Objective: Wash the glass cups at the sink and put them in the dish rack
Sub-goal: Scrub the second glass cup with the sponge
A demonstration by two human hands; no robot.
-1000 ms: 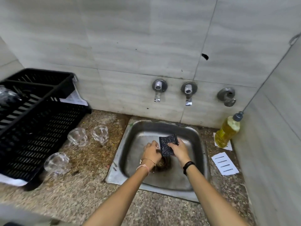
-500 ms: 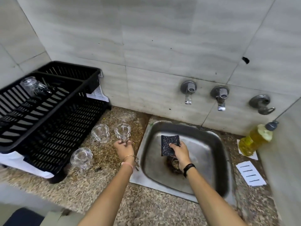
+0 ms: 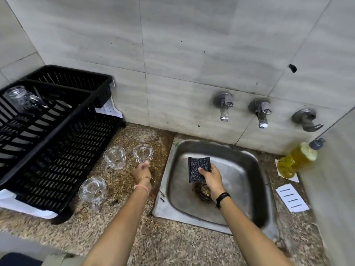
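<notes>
cup (image 3: 143,153): closest to sink (image 3: 249,169), likely next to wash
left hand (image 3: 142,170): fingers (image 3: 146,163) at its base; grip unclear
right hand (image 3: 211,177): fingers pinch sponge (image 3: 198,167) over sink, ready to scrub

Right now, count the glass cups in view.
4 glass cups. Three on the counter beside the dish rack, the left hand at the one nearest the sink; one in the rack, maybe hiding another.

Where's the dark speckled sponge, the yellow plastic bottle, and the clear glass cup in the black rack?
Dark speckled sponge (image 3: 197,163): head view, centre of its face.
Yellow plastic bottle (image 3: 294,162): head view, its body.
Racked clear glass cup (image 3: 17,96): head view, its side.
</notes>
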